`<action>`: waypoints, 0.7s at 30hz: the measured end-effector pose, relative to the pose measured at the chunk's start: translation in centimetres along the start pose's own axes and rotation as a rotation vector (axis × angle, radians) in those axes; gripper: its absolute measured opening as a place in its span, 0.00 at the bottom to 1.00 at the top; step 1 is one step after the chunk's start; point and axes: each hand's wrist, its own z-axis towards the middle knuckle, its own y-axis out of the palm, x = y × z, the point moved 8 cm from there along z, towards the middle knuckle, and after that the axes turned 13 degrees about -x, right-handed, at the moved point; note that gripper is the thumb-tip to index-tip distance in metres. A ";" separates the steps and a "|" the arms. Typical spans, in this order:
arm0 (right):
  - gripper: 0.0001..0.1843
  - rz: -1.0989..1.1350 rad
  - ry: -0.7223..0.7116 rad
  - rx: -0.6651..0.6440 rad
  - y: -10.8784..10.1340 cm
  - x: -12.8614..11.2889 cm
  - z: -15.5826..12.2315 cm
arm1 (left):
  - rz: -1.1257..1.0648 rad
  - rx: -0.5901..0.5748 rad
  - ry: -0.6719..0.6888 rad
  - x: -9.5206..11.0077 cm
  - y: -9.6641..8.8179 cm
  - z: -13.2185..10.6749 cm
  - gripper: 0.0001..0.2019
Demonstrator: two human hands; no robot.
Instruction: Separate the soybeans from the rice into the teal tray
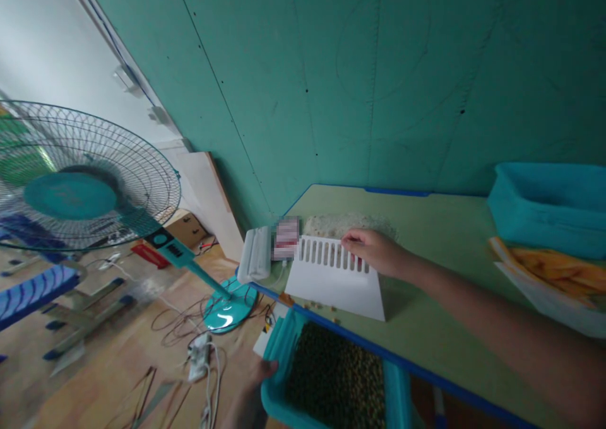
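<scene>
My left hand (255, 378), blurred and partly cut off, is closed on the left rim of a teal plastic basin (274, 388) at the table's front edge. Small green and brown grains (338, 372), which look like beans, fill the basin. With its fingers pinched, my right hand (376, 249) grips the top of a white slotted board (336, 290) that leans back on the table. A row of long slots runs along the board's upper part. Behind it lies a pale heap of crumbly material (331, 224). Several small light bits (335, 320) lie near the board's lower edge.
A teal fan (71, 192) stands left of the green-topped table (449, 227), with cables and a power strip (199, 356) on the floor. A white rolled bundle (254, 254) sits at the left corner. Another teal basin (544, 221) and a bag of orange pieces (553, 274) are right.
</scene>
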 end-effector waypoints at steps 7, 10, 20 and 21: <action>0.09 0.015 0.008 -0.029 0.5 0.5 0.0 | 0.018 0.035 0.025 0.4 0.1 -0.5 0.40; 0.10 0.005 -0.002 -0.024 0.5 0.5 0.0 | 0.050 0.026 0.062 0.8 0.2 -0.6 0.37; 0.09 0.022 -0.013 -0.053 0.9 0.0 -0.2 | 0.049 -0.006 0.056 0.5 0.3 -0.7 0.27; 0.09 0.020 -0.011 -0.054 0.9 -0.1 -0.2 | 0.057 -0.007 0.072 0.6 0.3 -0.7 0.29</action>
